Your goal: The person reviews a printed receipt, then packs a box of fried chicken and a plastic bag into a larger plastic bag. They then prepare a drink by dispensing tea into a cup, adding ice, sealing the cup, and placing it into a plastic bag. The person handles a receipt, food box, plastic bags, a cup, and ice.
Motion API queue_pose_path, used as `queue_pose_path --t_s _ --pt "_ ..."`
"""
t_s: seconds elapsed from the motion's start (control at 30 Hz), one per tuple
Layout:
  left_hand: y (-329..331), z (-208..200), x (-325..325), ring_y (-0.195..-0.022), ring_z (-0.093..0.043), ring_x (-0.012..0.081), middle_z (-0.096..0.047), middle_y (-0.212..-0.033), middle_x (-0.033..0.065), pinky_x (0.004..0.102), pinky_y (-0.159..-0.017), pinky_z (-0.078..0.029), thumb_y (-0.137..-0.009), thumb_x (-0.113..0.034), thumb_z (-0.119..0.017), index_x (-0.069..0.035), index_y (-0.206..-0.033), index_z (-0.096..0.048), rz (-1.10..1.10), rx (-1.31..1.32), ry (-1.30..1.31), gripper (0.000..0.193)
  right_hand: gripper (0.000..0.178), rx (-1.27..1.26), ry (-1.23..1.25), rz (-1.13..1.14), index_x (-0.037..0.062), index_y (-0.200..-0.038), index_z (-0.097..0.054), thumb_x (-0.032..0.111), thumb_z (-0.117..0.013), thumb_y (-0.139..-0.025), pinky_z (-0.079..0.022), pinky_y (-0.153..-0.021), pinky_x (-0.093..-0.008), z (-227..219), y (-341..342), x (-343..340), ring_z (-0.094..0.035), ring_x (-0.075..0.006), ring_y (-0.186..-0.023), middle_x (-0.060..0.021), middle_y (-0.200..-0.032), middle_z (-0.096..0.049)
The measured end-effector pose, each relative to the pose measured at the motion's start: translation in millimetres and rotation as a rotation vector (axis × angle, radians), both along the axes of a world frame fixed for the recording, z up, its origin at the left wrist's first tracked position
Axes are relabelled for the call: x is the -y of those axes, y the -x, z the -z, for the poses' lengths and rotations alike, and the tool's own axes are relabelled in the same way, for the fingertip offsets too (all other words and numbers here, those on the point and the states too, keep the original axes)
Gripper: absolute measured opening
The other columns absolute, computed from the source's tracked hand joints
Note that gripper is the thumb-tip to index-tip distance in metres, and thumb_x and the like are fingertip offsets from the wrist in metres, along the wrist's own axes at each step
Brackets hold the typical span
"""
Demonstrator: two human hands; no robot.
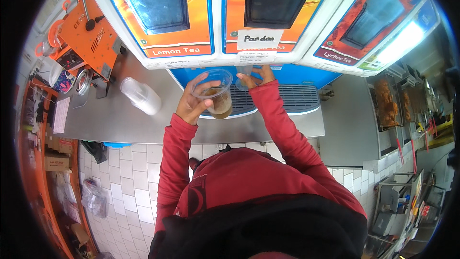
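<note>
I have the left hand wrapped round a clear plastic cup, fingers on its far side and thumb on the near one, with some brown drink inside. The right hand is just beside that cup, raised under the front of the drink dispenser; its fingers are bent around or against a small clear piece, but from here I can't tell whether they grip it or only touch it. Below and beyond both hands I see the slotted drip tray. Left of the left hand, a stack of clear cups lies on the steel counter; farther out that way stands an orange machine.
</note>
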State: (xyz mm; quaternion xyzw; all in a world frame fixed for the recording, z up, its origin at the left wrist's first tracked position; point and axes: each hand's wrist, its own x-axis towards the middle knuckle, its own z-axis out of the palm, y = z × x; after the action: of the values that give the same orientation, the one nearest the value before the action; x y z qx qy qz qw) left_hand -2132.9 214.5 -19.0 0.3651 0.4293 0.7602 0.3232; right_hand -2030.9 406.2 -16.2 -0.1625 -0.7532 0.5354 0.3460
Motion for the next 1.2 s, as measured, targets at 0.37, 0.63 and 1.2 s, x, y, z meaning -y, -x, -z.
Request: queue_pose_path --t_s 0.37,0.63,1.2 --pt "-4 26 -10 -0.114 -0.05 0.0245 -0.049 -0.125 0.0174 0.0338 -0.091 -0.047 -0.07 -0.008 -0.078 -0.006 -0.135 -0.027 -0.158 -0.112 0.154 0.082 0.063 -0.009 0.059 -0.016 0.002 -0.123 -0.039 0.013 -0.076 -0.073 -0.051 -0.083 -0.0363 4 -2 0 -0.053 -0.0276 -0.109 -0.0172 -0.12 -0.049" --pt "-26 -3 3 -0.116 -0.048 0.0273 -0.048 -0.123 0.0186 0.038 -0.097 -0.041 -0.066 -0.007 -0.079 -0.005 -0.135 -0.026 0.058 -0.213 0.067 0.088 0.051 -0.045 -0.124 -0.103 0.0008 -0.114 -0.047 0.01 -0.075 -0.073 -0.048 -0.091 -0.0378 -43 -78 31 -0.055 -0.0241 -0.108 -0.0147 -0.122 -0.05" --pt "-65 -99 45 -0.104 -0.058 0.0268 -0.056 -0.113 0.02 0.0368 -0.09 -0.045 -0.044 -0.038 -0.091 0.001 -0.127 -0.037 0.279 -0.578 -0.066 0.107 0.045 -0.682 -0.598 -0.16 0.0065 -0.107 -0.048 0.005 -0.073 -0.069 -0.051 -0.089 -0.0495 -161 -121 74 -0.058 -0.0378 -0.098 -0.0107 -0.103 -0.049"
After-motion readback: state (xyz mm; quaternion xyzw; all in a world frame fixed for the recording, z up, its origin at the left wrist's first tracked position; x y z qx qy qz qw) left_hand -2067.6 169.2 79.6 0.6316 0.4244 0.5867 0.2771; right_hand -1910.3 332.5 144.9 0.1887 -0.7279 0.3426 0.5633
